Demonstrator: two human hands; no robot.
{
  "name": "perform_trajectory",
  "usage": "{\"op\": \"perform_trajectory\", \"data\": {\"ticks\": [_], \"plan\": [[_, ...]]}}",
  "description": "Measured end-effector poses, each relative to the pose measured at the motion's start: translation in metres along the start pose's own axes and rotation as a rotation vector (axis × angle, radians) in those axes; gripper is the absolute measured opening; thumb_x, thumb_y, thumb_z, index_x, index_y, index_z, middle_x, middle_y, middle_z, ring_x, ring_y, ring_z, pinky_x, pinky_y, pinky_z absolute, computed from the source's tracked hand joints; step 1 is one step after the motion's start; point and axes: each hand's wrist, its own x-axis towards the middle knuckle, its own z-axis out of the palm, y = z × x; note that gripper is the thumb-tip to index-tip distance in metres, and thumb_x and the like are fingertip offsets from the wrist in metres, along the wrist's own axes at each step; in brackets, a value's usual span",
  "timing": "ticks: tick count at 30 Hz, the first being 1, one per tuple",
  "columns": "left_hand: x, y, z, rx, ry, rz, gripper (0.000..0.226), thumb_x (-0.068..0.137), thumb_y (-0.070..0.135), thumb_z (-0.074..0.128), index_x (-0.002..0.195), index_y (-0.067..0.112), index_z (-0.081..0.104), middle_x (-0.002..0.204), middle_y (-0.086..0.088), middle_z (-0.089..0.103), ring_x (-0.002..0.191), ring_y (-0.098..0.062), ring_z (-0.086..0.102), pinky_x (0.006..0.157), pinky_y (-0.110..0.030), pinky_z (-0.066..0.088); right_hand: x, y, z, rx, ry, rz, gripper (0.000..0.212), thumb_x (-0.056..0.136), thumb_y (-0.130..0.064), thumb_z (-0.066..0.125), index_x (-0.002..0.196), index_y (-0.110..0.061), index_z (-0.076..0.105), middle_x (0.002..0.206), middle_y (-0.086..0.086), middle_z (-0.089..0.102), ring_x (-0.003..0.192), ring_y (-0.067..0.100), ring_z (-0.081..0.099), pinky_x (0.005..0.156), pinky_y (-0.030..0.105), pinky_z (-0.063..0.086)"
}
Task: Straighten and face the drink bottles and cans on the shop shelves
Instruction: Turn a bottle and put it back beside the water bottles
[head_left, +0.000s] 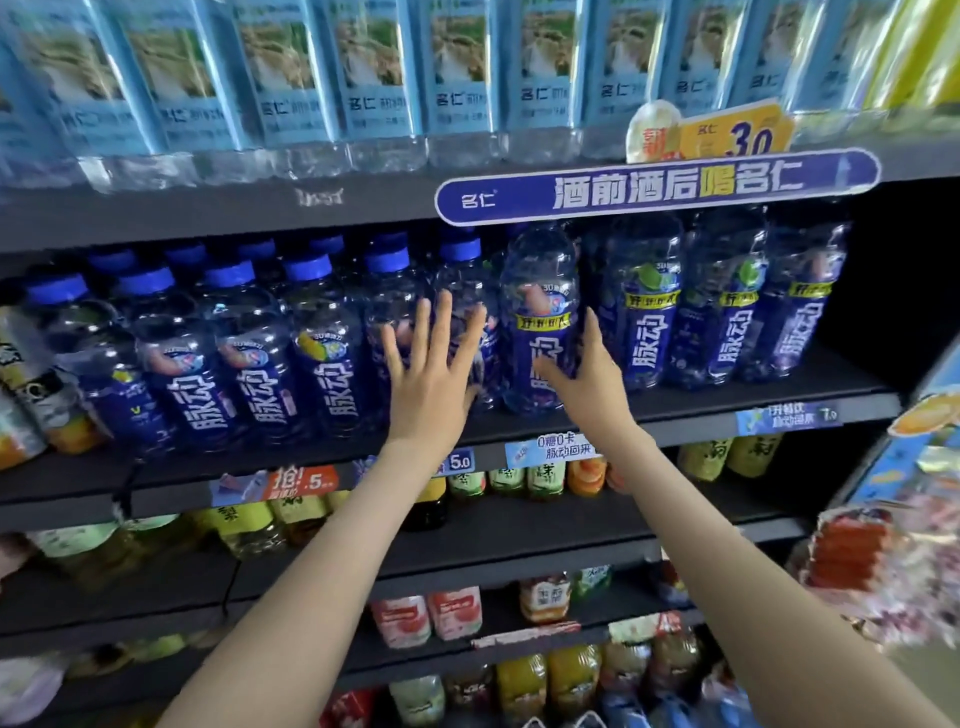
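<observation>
A row of dark-blue labelled drink bottles with blue caps fills the middle shelf (675, 410). My right hand (587, 371) grips one of them, a blue bottle (540, 306) at the row's centre, low on its label, thumb up along its right side. My left hand (431, 364) is spread flat with straight fingers against the neighbouring bottle (462, 291) just to the left. Further left stand more blue bottles (260, 364), some with labels turned slightly. To the right several blue bottles (727, 312) face forward.
Pale-blue labelled water bottles (363, 78) line the shelf above, behind a blue banner sign (654, 184). Tea and juice bottles (519, 478) fill lower shelves. Snack packs (857, 561) hang at the right. Price tags (550, 449) edge the shelf.
</observation>
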Motion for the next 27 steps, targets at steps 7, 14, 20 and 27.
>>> {"op": "perform_trajectory", "data": {"ticks": [7,14,20,27], "plan": [[-0.036,-0.035,-0.007,-0.015,0.084,-0.076,0.09,0.079,0.028,0.073,0.151,0.023,0.018,0.156,-0.014,0.004,0.142,-0.037,0.003,0.107,-0.062,-0.001,-0.042,-0.003,0.053,-0.237,0.329,-0.432,0.074,0.088,-0.011,0.065,0.146,0.0,0.02,0.141,0.025,0.036,0.132,0.029,0.027,0.108,0.033,0.027],[-0.05,-0.083,-0.006,0.078,0.04,-0.075,0.1,0.072,0.04,0.077,0.15,0.021,0.017,0.156,-0.01,0.008,0.142,-0.035,0.005,0.103,-0.066,-0.001,-0.036,-0.017,0.105,-0.406,0.098,-0.623,0.086,0.088,-0.01,0.065,0.152,-0.019,0.008,0.159,0.01,0.011,0.146,0.026,0.006,0.114,0.036,0.02],[-0.036,-0.067,-0.002,0.069,0.016,-0.054,0.118,0.065,0.059,0.073,0.151,0.023,0.0,0.158,-0.004,0.007,0.145,-0.029,-0.01,0.108,-0.062,-0.011,-0.025,-0.003,0.097,-0.579,0.057,-0.616,0.107,0.073,0.015,0.063,0.153,-0.018,0.001,0.16,-0.003,-0.011,0.147,0.023,0.0,0.083,0.028,0.054],[-0.036,-0.061,0.0,0.097,0.008,-0.114,0.127,0.062,0.053,0.078,0.15,0.025,-0.008,0.158,0.0,0.002,0.144,-0.025,-0.017,0.106,-0.065,-0.006,-0.015,0.005,0.092,-0.609,-0.029,-0.649,0.116,0.07,0.016,0.064,0.151,-0.021,-0.01,0.158,-0.006,-0.022,0.148,0.019,-0.005,0.058,0.021,0.056]]}}
